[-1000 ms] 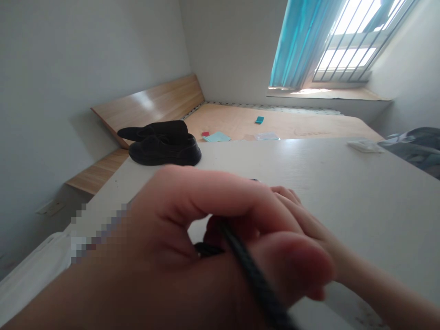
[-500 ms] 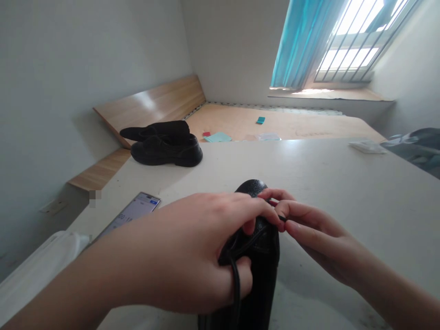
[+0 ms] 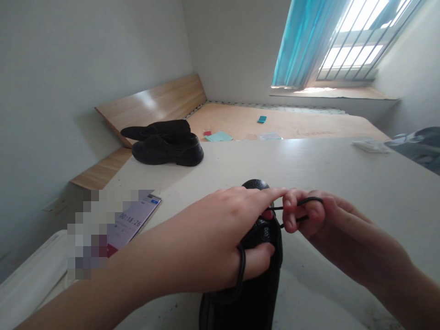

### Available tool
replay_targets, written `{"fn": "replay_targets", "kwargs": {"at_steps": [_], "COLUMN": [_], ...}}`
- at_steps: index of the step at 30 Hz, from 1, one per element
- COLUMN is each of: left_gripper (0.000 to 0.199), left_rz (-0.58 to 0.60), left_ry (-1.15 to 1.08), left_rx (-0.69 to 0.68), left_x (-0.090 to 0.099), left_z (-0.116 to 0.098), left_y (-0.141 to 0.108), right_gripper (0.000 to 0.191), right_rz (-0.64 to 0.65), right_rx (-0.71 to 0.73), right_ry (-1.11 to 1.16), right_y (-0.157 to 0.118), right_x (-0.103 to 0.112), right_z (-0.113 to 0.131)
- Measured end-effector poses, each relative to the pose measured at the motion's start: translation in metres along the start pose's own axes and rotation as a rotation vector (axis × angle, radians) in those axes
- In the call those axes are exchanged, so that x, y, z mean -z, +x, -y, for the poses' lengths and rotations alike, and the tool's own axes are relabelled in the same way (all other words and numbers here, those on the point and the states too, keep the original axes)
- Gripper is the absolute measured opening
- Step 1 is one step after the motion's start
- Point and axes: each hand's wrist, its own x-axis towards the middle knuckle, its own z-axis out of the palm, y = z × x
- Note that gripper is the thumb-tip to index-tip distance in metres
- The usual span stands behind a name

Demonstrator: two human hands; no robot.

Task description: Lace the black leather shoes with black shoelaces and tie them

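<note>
A black leather shoe [image 3: 275, 275] stands on the table, toe pointing away from me, its upper partly hidden under my left hand. My left hand [image 3: 213, 238] lies across the lacing, fingers curled on the shoe. A loop of black shoelace [image 3: 242, 266] hangs over the base of its thumb, and its index fingertip reaches my right fingers. To the right of the shoe, my right hand [image 3: 330, 220] is closed on another part of the lace, stretched out from the shoe and looped around the fingers.
A pair of black shoes [image 3: 168, 149] sits at the table's far left. Nearer, a phone [image 3: 137, 220] shows a running timer, partly blurred out. A clear packet [image 3: 371, 146] lies at the far right edge. Beyond the table is a bed-like wooden surface [image 3: 309, 121] with small papers.
My right hand has moved right, away from the shoe, drawing out a loop of lace. My left hand has shifted slightly right over the shoe.
</note>
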Motion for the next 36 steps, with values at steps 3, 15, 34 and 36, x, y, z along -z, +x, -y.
{"fn": "replay_targets", "kwargs": {"at_steps": [3,15,34,36], "left_gripper": [0.046,0.032,0.028,0.041], "left_rz": [-0.006,-0.089,-0.033,0.041], "left_ry": [0.027,0.032,0.280,0.279], "left_rx": [-0.004,0.024,0.165,0.201], "left_x": [0.001,0.003,0.020,0.020], "left_z": [0.004,0.006,0.013,0.016], "left_y": [0.004,0.005,-0.001,-0.001], "right_gripper": [0.024,0.021,0.038,0.019], "right_rz": [-0.051,-0.155,-0.111,-0.042], "right_rx": [-0.031,0.381,0.244,0.277], "right_ry": [-0.014,-1.205,-1.417,-1.364], "right_y": [0.002,-0.002,0.007,0.006], "right_x": [0.000,-0.004,0.009,0.008], "right_z": [0.001,0.006,-0.010,-0.013]}}
